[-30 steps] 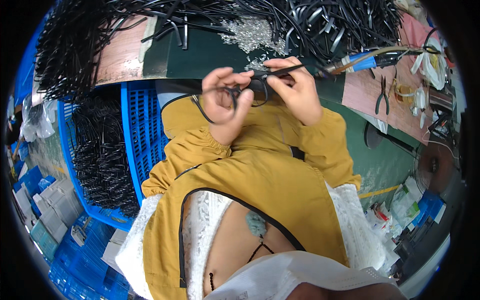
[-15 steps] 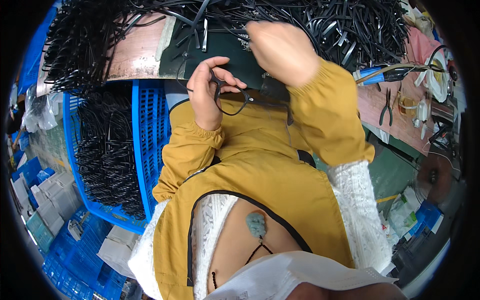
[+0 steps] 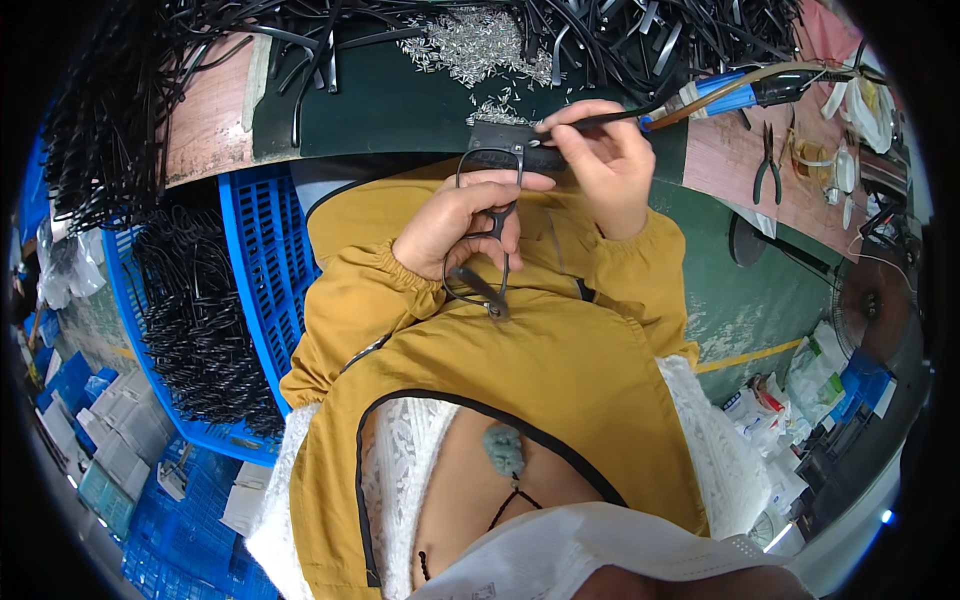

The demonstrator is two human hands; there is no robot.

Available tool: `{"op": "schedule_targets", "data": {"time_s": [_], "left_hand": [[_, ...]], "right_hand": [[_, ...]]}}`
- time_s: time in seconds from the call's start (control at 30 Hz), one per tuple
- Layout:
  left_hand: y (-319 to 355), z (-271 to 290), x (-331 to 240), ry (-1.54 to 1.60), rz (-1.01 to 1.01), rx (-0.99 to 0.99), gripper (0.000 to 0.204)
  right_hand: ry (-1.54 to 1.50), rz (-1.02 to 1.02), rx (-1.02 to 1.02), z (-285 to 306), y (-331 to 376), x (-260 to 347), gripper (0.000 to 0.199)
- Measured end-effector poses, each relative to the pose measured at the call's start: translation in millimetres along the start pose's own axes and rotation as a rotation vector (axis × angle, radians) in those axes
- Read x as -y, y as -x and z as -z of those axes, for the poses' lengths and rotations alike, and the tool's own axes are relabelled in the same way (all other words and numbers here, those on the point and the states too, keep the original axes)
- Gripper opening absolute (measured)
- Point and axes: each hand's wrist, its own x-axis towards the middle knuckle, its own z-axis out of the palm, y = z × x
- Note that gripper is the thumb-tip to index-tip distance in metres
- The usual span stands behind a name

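Observation:
My left hand (image 3: pixel 465 222) is closed around a black eyeglass frame (image 3: pixel 497 232), held on end over my lap, its upper end by the table edge. A dark blurred piece, perhaps a temple arm, sticks out at the frame's lower end. In my right hand (image 3: pixel 605 160), thumb and index finger pinch a thin black temple arm (image 3: pixel 600 119), which points away to the right. A tiny silvery bit shows at those fingertips, just right of the frame's upper end. Behind both hands, a dark block (image 3: pixel 498 133) sits at the table edge.
Small silver screws (image 3: pixel 475 48) lie heaped on the dark green mat (image 3: pixel 400 105). Black temple arms (image 3: pixel 660 40) are piled along the back. A blue electric screwdriver (image 3: pixel 725 95) and pliers (image 3: pixel 767 165) lie to the right. At the left stands a blue crate (image 3: pixel 265 270) of black eyewear parts.
My right hand has come back from the pile, lower and to the right, and now holds a temple arm. My left hand has moved right and down, turning the eyeglass frame on end.

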Motion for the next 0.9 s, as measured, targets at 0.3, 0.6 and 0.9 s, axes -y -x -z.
{"op": "schedule_targets", "data": {"time_s": [0.3, 0.6, 0.9], "left_hand": [[-1, -9, -4, 0.034, -0.041, -0.056, 0.038], [0, -16, -10, 0.004, -0.053, -0.109, 0.038], [-2, -8, -8, 0.014, -0.026, -0.07, 0.04]], "right_hand": [[0.033, 0.123, 0.1, -6, -9, -8, 0.007], [0.369, 0.32, 0.215, -6, -26, 15, 0.005], [0.183, 0.051, 0.105, -17, -10, 22, 0.017]]}}
